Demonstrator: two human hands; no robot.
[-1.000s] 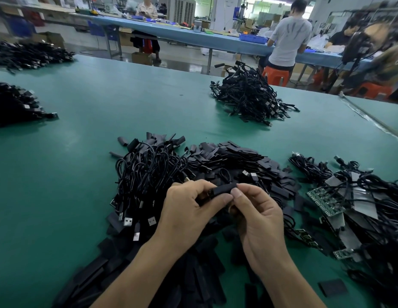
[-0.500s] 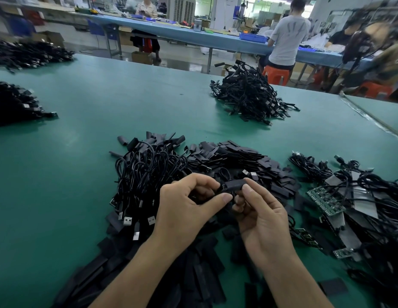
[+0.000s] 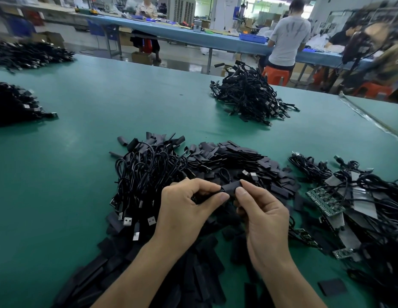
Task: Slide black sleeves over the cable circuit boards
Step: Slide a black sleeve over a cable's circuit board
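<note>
Pinching flat matte black sleeve [image 3: 231, 187] | left hand [image 3: 184, 210] | right hand [image 3: 263, 215]

Green table [image 3: 127, 107]; blue bench [image 3: 227, 43] behind; orange stools [image 3: 275, 75]; bright workshop.

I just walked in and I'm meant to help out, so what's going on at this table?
A person at the green table is sleeving cable boards. The left hand and right hand together pinch one black sleeve above a pile of cables. Whether a board is inside it cannot be seen. Bare circuit boards lie to the right, and loose sleeves are heaped behind the hands.
</note>
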